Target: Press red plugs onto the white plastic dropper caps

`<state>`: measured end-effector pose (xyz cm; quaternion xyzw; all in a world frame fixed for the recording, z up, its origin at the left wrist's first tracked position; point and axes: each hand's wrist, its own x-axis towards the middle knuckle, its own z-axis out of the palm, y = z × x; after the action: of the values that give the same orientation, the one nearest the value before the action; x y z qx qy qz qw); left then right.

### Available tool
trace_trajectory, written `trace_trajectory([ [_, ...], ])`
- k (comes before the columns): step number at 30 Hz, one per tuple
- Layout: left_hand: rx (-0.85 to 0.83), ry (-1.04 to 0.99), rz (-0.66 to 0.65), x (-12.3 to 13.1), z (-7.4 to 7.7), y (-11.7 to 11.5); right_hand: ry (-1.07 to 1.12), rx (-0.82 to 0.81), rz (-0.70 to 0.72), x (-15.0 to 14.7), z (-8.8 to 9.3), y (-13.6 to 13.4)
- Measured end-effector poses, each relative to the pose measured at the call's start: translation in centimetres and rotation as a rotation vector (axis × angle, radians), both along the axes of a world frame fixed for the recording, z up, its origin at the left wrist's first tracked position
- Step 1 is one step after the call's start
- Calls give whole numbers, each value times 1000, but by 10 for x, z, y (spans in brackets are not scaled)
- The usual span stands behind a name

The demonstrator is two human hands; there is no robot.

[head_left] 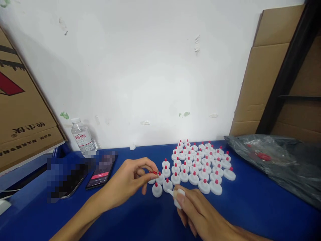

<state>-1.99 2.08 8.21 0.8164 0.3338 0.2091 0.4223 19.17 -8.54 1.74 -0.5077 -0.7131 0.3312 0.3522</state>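
My left hand [135, 177] pinches a small red cap [154, 172] between thumb and forefinger, above the nearest white pieces. In my right hand [198, 211] is a white nozzle piece [179, 197], its bare tip pointing left towards the left hand. The two hands are apart. Beyond them stand several round white caps with red tips [194, 178] in close rows on the blue table. One of these, a red-tipped cap [157, 190], stands between the hands, near the front of the group.
Left of the hands lie a phone [101, 170] and a blurred dark object [70, 177]; a water bottle [84, 137] stands behind. One white piece [132, 146] sits by the wall. A dark plastic bag [281, 164] with red bits lies right, below cardboard [263, 73].
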Motion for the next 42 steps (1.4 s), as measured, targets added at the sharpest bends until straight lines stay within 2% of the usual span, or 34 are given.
trace_trajectory([
  [4, 66, 32, -48, 6, -14, -6, 24, -58, -33, -1, 8, -4],
  [8, 71, 28, -106, 10, -22, -11, 45, -63, -34, -1, 8, -5],
  [11, 19, -40, -115, 12, -25, -14, 41, -51, -11, 0, 5, -4],
  [16, -95, -114, -49, 15, -26, -18, 22, -43, -1, 1, 5, -3],
  [21, -141, -102, -103, 16, -26, -20, 36, -7, 29, -2, 7, -2],
  [23, -91, -95, -120, 17, -26, -19, 30, 1, 31, -2, 8, -3],
  [27, 254, -26, -196, 15, -28, -16, -11, 16, 45, 1, 7, -5],
  [29, 357, -15, -263, 13, -29, -14, -35, 26, 60, 2, 6, -6],
  [36, 308, 28, -384, 8, -29, -15, -90, 17, 66, 2, 5, -10],
  [42, 203, 15, -349, 13, -26, -18, -121, -2, 22, 1, 9, -12],
])
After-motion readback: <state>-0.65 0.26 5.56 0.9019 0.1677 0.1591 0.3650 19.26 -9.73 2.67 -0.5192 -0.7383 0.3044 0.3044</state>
